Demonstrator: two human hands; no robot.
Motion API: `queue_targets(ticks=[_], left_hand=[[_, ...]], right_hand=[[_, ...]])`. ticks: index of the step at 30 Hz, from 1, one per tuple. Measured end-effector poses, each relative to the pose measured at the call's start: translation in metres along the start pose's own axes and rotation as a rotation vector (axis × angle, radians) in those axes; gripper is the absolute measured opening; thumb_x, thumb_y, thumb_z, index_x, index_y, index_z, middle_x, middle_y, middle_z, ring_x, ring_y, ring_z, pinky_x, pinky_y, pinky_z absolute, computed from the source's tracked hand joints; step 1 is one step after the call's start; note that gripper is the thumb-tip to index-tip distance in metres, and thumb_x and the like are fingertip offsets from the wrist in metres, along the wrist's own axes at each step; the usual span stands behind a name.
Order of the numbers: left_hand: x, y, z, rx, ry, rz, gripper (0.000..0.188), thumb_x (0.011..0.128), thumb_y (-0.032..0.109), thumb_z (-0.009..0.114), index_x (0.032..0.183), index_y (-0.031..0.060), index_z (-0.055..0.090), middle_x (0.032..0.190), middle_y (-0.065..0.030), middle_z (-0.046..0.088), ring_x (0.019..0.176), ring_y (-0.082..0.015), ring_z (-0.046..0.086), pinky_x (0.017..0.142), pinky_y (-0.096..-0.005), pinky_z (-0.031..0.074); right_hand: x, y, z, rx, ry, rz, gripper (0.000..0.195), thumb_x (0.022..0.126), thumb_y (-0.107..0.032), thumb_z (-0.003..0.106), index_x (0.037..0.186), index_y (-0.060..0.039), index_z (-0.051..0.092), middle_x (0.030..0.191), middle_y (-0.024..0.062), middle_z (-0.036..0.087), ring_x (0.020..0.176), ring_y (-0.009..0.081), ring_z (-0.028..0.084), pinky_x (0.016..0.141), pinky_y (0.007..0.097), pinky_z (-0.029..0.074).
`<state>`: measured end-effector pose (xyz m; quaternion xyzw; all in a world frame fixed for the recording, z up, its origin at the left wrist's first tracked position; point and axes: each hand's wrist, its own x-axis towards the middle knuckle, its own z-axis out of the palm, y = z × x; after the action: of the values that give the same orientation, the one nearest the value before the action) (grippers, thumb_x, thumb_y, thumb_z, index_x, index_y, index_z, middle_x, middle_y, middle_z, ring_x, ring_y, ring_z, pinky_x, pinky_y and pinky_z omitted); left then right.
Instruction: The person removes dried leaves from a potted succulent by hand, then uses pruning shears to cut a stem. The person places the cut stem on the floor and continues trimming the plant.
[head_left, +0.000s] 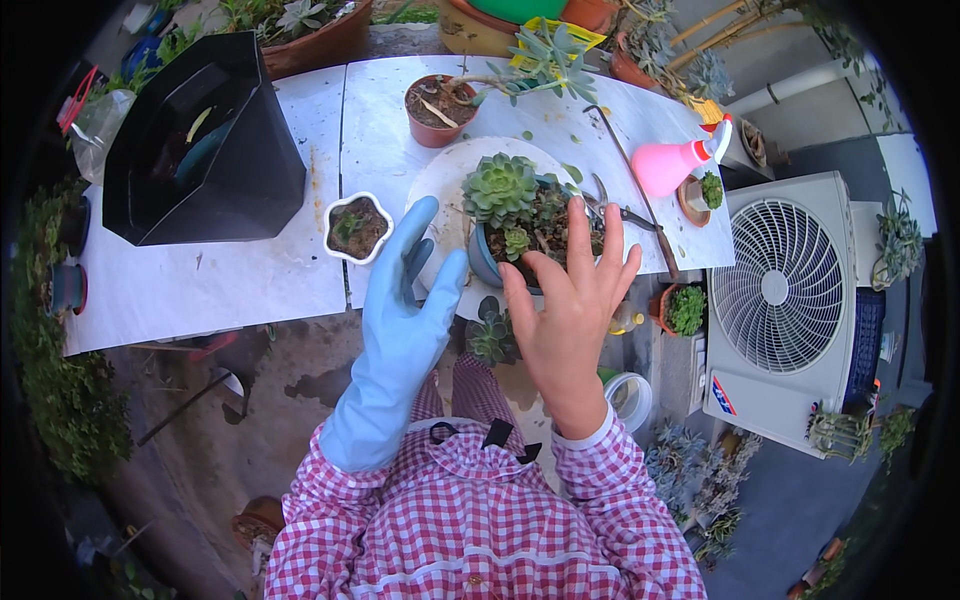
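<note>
In a blue rubber glove, my left hand (409, 300) holds nothing, its fingers apart, between a white flower-shaped pot (358, 228) and a blue round pot (480, 255). My bare right hand (574, 300) is spread over the near right side of the blue pot; whether its fingertips touch the soil is hidden. A large green rosette succulent (500, 189) fills that pot's far left part, with a small rosette (517, 243) in front of it. The pot rests on a round white plate (436, 187). Pruning shears (634, 217) lie just beyond my right fingers.
A black angular planter (225, 187) stands at the left of the white table (225, 292). Farther back is a terracotta-coloured pot (439, 135) with a leaning succulent (559, 64). A metal hook tool (637, 180), pink spray bottle (664, 169) and air-conditioner unit (780, 300) are at right.
</note>
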<state>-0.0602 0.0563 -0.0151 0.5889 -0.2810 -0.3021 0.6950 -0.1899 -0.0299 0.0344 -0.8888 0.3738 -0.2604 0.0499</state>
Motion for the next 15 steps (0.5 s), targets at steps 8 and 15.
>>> queue_targets(ticks=[8,15], left_hand=[[0.009,0.002,0.009,0.053,-0.035,0.021,0.069,0.096,0.014,0.076,0.154,-0.0028,0.043,0.154,-0.0177,0.050,0.142,-0.0259,0.049,0.120,-0.0417,0.038],[0.014,-0.003,0.016,0.092,-0.030,0.056,0.072,0.094,0.017,0.078,0.155,-0.0029,0.043,0.154,-0.0182,0.050,0.141,-0.0262,0.050,0.120,-0.0408,0.038]], right_hand=[[0.003,0.000,0.007,-0.038,0.055,0.021,0.012,0.083,-0.010,0.077,0.093,-0.0032,0.073,0.156,0.0213,0.050,0.150,0.0493,0.033,0.119,0.0718,0.017],[0.005,0.002,-0.003,-0.089,0.051,0.018,0.013,0.083,-0.006,0.075,0.096,-0.0052,0.073,0.156,0.0199,0.051,0.150,0.0493,0.033,0.119,0.0677,0.021]])
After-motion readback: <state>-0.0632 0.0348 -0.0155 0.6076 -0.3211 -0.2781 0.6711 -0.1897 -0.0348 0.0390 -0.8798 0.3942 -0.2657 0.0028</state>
